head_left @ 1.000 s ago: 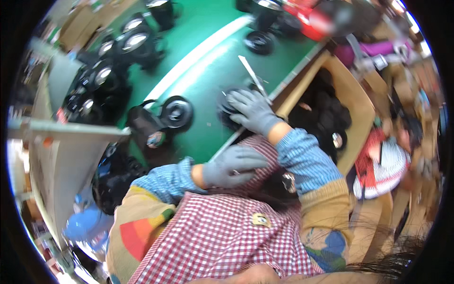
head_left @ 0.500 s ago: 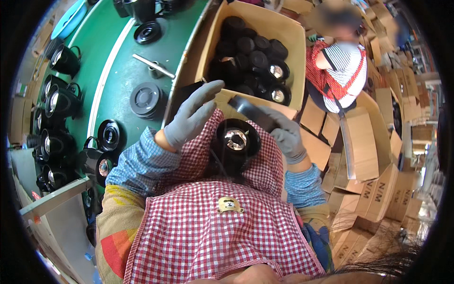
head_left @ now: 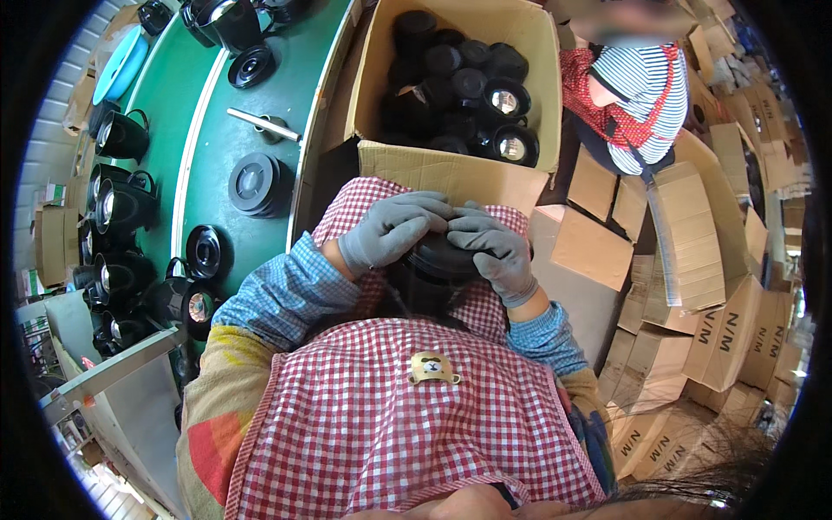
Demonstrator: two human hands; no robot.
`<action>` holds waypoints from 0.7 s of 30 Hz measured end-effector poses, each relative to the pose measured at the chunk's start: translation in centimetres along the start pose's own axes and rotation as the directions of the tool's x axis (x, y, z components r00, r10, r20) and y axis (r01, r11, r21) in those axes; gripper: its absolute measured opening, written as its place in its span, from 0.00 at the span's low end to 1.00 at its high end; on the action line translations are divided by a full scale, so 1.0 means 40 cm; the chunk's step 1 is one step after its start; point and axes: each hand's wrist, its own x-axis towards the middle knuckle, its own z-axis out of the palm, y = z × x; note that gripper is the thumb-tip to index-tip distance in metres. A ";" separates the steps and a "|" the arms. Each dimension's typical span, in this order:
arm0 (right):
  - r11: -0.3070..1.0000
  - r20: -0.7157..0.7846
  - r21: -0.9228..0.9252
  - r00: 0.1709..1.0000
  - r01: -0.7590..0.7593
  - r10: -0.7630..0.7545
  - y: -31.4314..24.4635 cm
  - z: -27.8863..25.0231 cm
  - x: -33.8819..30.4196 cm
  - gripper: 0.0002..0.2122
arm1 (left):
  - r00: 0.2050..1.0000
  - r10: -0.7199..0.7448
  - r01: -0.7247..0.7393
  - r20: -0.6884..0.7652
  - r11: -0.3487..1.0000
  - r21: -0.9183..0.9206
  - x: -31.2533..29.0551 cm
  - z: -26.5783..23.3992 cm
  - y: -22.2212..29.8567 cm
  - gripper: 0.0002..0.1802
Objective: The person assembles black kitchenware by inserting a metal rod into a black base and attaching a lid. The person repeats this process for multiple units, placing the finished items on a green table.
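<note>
A black pot with a shiny metal inside stands between my knees, on the checked apron. On its mouth lies a round black lid, which hides the inside. My left hand, in a grey glove, grips the lid's far left edge with fingers bent over it. My right hand, gloved alike, holds the far right edge, its fingertips close to those of the left. The gloves cover part of the lid, so whether it sits fully on the rim cannot be seen.
Ahead, an open cardboard box holds several black pots and lids. On the green table at left stand more black pots, a stack of lids and a metal tube. A person sits at far right near cartons.
My right hand has brought the black lid left and down onto the pot. My left hand has moved right and come down onto it. The view has shifted slightly.
</note>
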 end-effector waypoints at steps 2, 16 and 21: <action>0.999 -0.003 -0.038 0.999 0.039 -0.039 0.010 0.007 0.009 0.13 | 1.000 0.008 -0.008 -0.020 1.000 0.008 -0.003 0.003 -0.005 0.19; 0.995 -0.003 -0.098 1.000 0.019 -0.019 0.044 0.035 0.032 0.06 | 0.992 0.125 -0.127 0.026 0.969 0.211 -0.033 -0.017 0.009 0.15; 0.994 0.061 -0.111 0.998 -0.002 0.009 0.036 0.033 0.029 0.06 | 0.997 0.075 -0.074 0.006 0.968 0.238 -0.050 -0.003 0.033 0.16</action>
